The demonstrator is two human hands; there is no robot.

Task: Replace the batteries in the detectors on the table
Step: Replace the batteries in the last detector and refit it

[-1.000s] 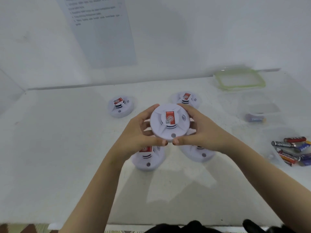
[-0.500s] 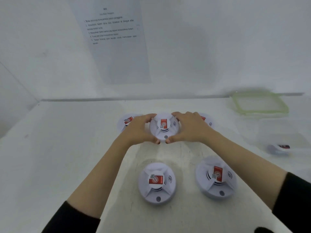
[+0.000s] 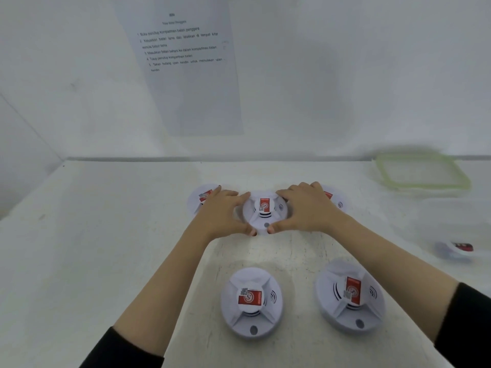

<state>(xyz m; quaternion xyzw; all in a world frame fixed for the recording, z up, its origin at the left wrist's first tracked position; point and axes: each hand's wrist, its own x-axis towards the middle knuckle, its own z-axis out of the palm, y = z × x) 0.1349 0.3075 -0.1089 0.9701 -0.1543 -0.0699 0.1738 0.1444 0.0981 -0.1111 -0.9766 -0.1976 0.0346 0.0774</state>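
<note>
Both hands have carried one detector down and away from the person. One second ago it was held up in the air, and now it is low in the back row.

Closest to the person, the front left detector (image 3: 251,304) and the front right detector (image 3: 350,296) lie on the table (image 3: 106,235), well apart from the hands. Nobody is touching them. Both are face up and closed, so I cannot tell if their batteries are old or new.

Farther back, the left hand (image 3: 221,215) and the right hand (image 3: 305,211) hold the middle detector (image 3: 264,212). Their fingers curl round its rim, one hand on each side, and the two thumbs nearly meet at its near edge. It looks like it sits on the table, but I cannot be sure it is all the way down. It is closed too, with the red sticker on top.

Just beside it are the back left detector (image 3: 202,197) and the back right detector (image 3: 336,200), each partly hidden by a hand.

Off to the right something small, red and white lies in a clear box (image 3: 461,248) – too blurry to name. Behind that lies a green-rimmed lid (image 3: 422,171). A paper sheet (image 3: 186,70) with steps hangs on the wall.

My guess is this detector is being put in its place – done or not, the picture does not say. Five detectors show, none is open, and I cannot pick out any loose battery for sure.
</note>
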